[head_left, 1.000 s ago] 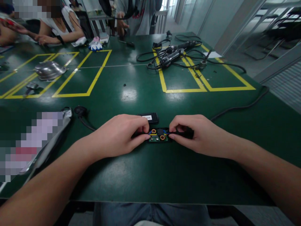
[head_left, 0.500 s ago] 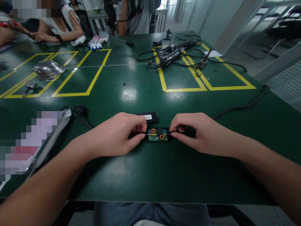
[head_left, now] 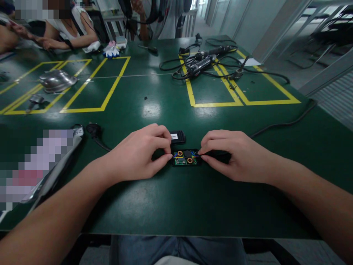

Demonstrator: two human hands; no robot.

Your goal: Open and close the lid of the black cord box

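A small open black case with a green circuit board (head_left: pixel 180 161) lies flat on the table between my hands. Copper-wound coils, a dark block and coloured wires show on the board. At its left end my left hand (head_left: pixel 146 152) pinches the black cable where it enters; the fingers hide most of that spot. My right hand (head_left: pixel 231 154) has thumb and fingertips closed on the cable at the right end. Just behind the case lies a black cover (head_left: pixel 179 137) with a white label, partly hidden by my left fingers.
A plug (head_left: pixel 94 129) on a black cord lies to the left, beside a blurred-out bag (head_left: pixel 59 167). Corded power tools (head_left: pixel 202 66) rest at the back right. A metal bowl-shaped part (head_left: pixel 57 81) and gloves (head_left: pixel 111 50) are at the back left. Other people sit or stand beyond.
My left fingers have lifted and spread slightly at the case's left end, and the thumb stays near the edge. My right hand has barely shifted. The case stays in place.
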